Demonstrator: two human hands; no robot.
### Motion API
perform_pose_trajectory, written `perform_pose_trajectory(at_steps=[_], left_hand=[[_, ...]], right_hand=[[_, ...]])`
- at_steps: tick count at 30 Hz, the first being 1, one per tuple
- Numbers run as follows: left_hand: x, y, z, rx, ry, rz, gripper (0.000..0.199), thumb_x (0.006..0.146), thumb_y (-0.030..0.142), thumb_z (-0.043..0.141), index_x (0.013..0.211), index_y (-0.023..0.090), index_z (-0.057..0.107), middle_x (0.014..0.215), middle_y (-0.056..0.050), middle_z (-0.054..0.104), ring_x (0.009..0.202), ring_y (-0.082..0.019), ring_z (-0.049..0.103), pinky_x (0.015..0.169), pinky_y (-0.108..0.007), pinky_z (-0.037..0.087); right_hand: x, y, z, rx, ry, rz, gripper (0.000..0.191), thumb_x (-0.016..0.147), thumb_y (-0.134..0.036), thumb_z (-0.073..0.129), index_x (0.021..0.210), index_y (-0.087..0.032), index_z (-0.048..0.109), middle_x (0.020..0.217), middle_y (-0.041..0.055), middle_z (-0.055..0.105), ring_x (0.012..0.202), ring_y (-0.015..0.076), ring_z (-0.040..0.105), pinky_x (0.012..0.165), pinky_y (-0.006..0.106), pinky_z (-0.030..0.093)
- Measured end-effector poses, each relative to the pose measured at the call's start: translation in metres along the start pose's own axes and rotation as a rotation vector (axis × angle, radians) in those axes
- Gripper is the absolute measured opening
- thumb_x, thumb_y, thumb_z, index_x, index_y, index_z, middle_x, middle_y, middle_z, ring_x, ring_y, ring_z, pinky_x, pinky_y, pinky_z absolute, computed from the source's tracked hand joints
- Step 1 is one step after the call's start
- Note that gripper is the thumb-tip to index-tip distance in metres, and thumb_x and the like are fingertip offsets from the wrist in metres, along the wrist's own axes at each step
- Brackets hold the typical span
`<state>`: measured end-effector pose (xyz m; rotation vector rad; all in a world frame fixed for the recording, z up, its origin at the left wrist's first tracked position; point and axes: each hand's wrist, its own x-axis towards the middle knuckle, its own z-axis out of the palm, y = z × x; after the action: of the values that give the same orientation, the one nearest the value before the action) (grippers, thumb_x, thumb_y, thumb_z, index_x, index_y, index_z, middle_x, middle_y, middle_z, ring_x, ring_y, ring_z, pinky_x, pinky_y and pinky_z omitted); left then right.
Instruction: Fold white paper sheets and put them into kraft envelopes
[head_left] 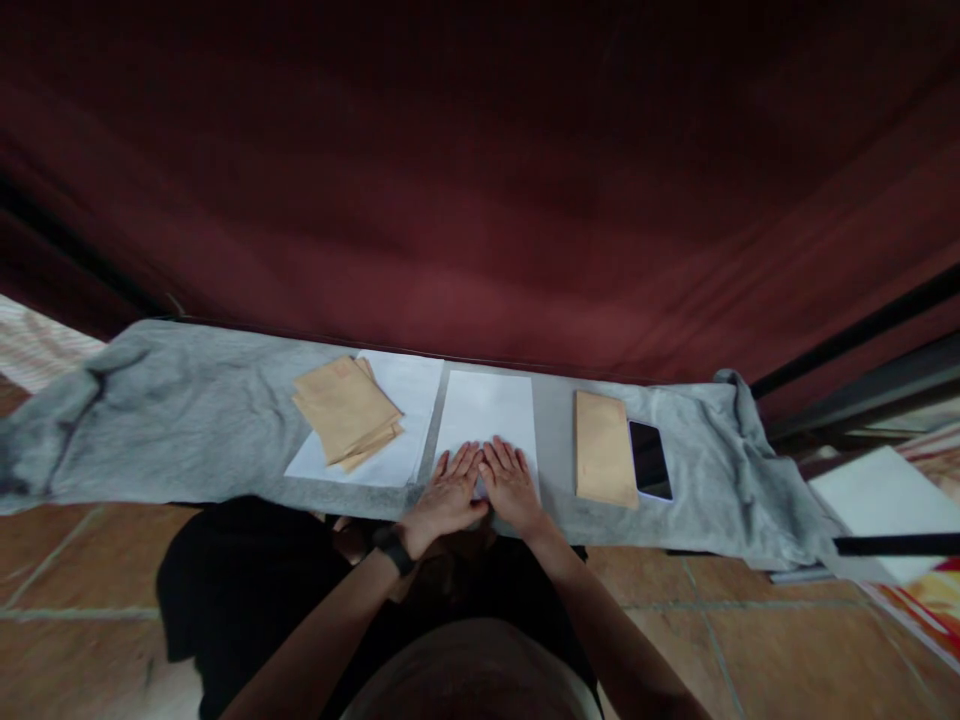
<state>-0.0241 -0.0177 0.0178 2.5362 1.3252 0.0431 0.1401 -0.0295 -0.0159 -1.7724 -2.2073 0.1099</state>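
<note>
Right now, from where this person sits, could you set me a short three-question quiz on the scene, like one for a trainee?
1. True or false: the fanned pile of flat brown paper pieces overlaps the leftmost white paper sheet.
2. Which hand on the middle white paper sheet has a black wristband on its wrist: left hand or right hand?
3. Fill in: just right of the brown paper rectangle lies a black-screened ____.

Key: 1. True. 2. Left hand. 3. Phone.
</note>
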Motion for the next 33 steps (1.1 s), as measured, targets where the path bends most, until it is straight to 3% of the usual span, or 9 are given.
perform_pose_trajectory(at_steps=[5,14,22,33], left_hand=[[0.019,-0.002,0.002,-0.034,-0.075,0.022,0.068,0.093,0.035,0.039,0.157,0.012,0.029,0.163,-0.015,0.031,0.153,-0.024,0.025,0.122,-0.049,0.023],[0.028,-0.005,0.028,0.094,0.208,-0.057,0.062,0.096,0.021,0.030,0.157,0.011,0.029,0.162,-0.013,0.036,0.153,-0.022,0.026,0.125,-0.048,0.017],[0.028,-0.011,0.028,0.123,0.286,-0.246,0.061,0.098,0.026,0.031,0.155,0.005,0.033,0.162,-0.015,0.032,0.154,-0.024,0.022,0.126,-0.046,0.016],[0.028,-0.005,0.037,0.086,0.482,-0.431,0.061,0.096,0.025,0.037,0.149,-0.006,0.040,0.156,-0.027,0.037,0.148,-0.034,0.034,0.123,-0.051,0.024]], right_hand=[[0.008,0.003,0.009,0.005,0.014,-0.005,0.047,0.106,-0.024,0.032,0.151,-0.018,0.045,0.158,0.0118,0.042,0.150,0.0241,0.032,0.120,0.052,0.028],[0.005,0.002,0.009,-0.019,0.076,0.039,0.049,0.106,-0.030,0.036,0.152,-0.015,0.042,0.160,0.0140,0.038,0.150,0.0276,0.031,0.120,0.054,0.027],[0.000,0.017,0.011,-0.086,0.165,0.204,0.054,0.106,-0.035,0.032,0.154,-0.009,0.038,0.159,0.0185,0.038,0.145,0.0298,0.039,0.118,0.054,0.028],[-0.014,0.031,0.010,-0.163,0.293,0.348,0.060,0.107,-0.039,0.027,0.154,-0.003,0.035,0.152,0.0258,0.046,0.142,0.0350,0.043,0.115,0.057,0.029]])
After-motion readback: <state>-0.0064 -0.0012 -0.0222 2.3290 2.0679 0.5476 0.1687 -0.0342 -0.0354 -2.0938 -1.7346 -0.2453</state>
